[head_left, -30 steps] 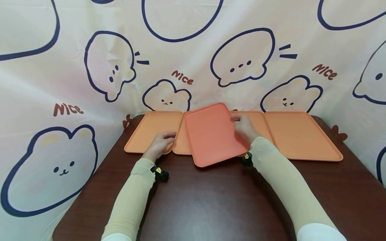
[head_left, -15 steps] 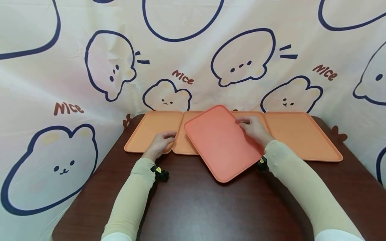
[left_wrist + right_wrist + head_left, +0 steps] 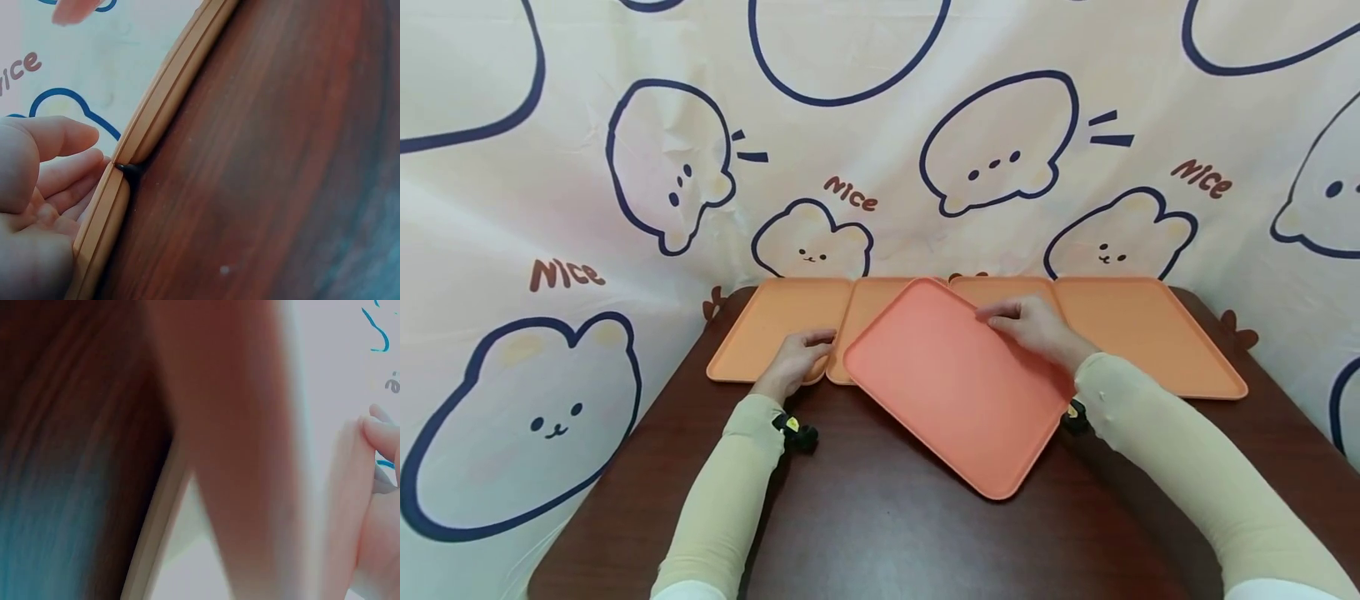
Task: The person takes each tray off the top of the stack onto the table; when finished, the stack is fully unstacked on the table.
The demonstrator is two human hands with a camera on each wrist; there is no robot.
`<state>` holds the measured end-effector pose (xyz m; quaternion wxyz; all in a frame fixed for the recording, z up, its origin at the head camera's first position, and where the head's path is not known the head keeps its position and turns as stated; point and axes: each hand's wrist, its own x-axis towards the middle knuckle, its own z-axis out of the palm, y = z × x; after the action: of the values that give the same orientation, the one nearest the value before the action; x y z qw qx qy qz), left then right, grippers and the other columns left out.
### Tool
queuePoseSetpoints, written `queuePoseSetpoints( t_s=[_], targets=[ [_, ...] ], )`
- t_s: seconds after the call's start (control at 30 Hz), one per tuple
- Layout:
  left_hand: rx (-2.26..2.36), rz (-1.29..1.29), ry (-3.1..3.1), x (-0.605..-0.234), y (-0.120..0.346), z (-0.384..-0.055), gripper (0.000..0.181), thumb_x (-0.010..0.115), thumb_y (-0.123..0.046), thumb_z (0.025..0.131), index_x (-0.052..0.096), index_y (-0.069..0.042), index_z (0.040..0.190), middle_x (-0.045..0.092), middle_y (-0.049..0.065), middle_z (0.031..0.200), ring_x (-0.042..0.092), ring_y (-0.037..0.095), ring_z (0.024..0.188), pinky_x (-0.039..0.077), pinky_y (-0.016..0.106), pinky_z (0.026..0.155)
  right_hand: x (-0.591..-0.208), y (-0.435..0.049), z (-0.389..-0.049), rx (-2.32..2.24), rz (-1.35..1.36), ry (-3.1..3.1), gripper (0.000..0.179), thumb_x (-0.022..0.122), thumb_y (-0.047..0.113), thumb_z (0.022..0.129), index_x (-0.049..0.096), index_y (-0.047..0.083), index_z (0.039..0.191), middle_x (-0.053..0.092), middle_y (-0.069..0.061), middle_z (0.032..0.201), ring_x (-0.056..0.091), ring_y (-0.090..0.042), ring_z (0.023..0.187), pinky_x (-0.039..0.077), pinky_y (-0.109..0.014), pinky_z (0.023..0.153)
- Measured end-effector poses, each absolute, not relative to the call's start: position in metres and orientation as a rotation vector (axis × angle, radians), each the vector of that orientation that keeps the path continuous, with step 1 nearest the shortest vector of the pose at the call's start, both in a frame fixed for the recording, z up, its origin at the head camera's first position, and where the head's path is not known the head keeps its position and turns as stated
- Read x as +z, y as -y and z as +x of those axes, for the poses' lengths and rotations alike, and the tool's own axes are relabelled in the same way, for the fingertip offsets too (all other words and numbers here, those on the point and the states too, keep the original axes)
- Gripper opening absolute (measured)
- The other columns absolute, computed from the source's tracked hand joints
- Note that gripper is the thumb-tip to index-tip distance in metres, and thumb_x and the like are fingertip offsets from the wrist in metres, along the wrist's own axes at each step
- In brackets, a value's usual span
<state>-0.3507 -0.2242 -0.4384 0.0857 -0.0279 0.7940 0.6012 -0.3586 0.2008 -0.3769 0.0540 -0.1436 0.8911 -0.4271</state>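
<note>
A coral-pink rectangular tray (image 3: pixel 955 387) is tilted and turned askew above the table, overlapping the middle of a row of orange trays. My right hand (image 3: pixel 1036 329) pinches its far right edge, thumb on the upper face; in the right wrist view the tray (image 3: pixel 231 425) is a large blur beside the hand (image 3: pixel 381 512). My left hand (image 3: pixel 793 360), fingers loosely bent, lies at the near right corner of the leftmost orange tray (image 3: pixel 797 308). From the left wrist view, nothing is held in that hand (image 3: pixel 44 181), which is by the seam between two tray edges.
Beside the leftmost tray stand a second orange tray (image 3: pixel 868 312), a third, partly covered one (image 3: pixel 1007 289) and a rightmost one (image 3: pixel 1150 333), side by side along the back. The dark brown table (image 3: pixel 850 517) extends in front. A cartoon-printed curtain (image 3: pixel 880 142) hangs behind.
The coral tray has turned, its near corner swinging right and toward me, while my right hand shifted right with it. My left hand stays in place.
</note>
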Motion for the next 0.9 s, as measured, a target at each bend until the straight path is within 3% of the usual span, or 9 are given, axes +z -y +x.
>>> queuePoseSetpoints(
  t_s=[0.4,0.53,0.63,0.77,0.9],
  targets=[
    [1.787,-0.054,-2.375,-0.437,0.224,-0.354,0.048,0.056,-0.012,0.112,0.054,-0.005,0.159,0.042,0.015,0.172,0.031,0.028,0.163,0.035,0.046,0.129,-0.368,-0.196,-0.346,-1.227,-0.705,-2.675,0.027,0.068,0.009,0.106,0.081,0.012,0.129,0.077,-0.010,0.134,0.066,-0.032,0.136,0.051,-0.054,0.115],
    [1.771,-0.066,-2.371,-0.437,0.225,-0.356,0.048,0.055,-0.012,0.112,0.053,-0.006,0.160,0.040,0.014,0.173,0.030,0.028,0.163,0.036,0.046,0.129,-0.365,-0.197,-0.341,-1.203,-0.819,-2.621,0.026,0.070,0.007,0.105,0.083,0.013,0.126,0.080,-0.008,0.128,0.070,-0.030,0.130,0.056,-0.030,0.107],
    [1.770,-0.072,-2.364,-0.436,0.226,-0.355,0.049,0.056,-0.012,0.112,0.053,-0.007,0.160,0.040,0.014,0.173,0.029,0.028,0.163,0.036,0.046,0.129,-0.362,-0.196,-0.339,-1.148,-0.929,-2.589,0.025,0.072,0.006,0.103,0.084,0.014,0.123,0.081,-0.006,0.125,0.072,-0.028,0.126,0.055,-0.020,0.102],
    [1.779,-0.071,-2.358,-0.436,0.226,-0.353,0.049,0.056,-0.012,0.111,0.052,-0.006,0.160,0.039,0.014,0.173,0.029,0.029,0.164,0.035,0.047,0.129,-0.360,-0.192,-0.335,-1.034,-1.056,-2.543,0.024,0.072,0.008,0.103,0.084,0.015,0.122,0.081,-0.004,0.125,0.072,-0.026,0.127,0.056,-0.030,0.107],
    [1.772,-0.066,-2.360,-0.436,0.224,-0.351,0.049,0.056,-0.012,0.111,0.052,-0.006,0.160,0.039,0.014,0.174,0.029,0.029,0.164,0.035,0.047,0.130,-0.362,-0.187,-0.331,-0.956,-1.101,-2.466,0.023,0.071,0.010,0.104,0.084,0.016,0.123,0.081,-0.003,0.125,0.073,-0.023,0.124,0.055,-0.025,0.104]
  ],
)
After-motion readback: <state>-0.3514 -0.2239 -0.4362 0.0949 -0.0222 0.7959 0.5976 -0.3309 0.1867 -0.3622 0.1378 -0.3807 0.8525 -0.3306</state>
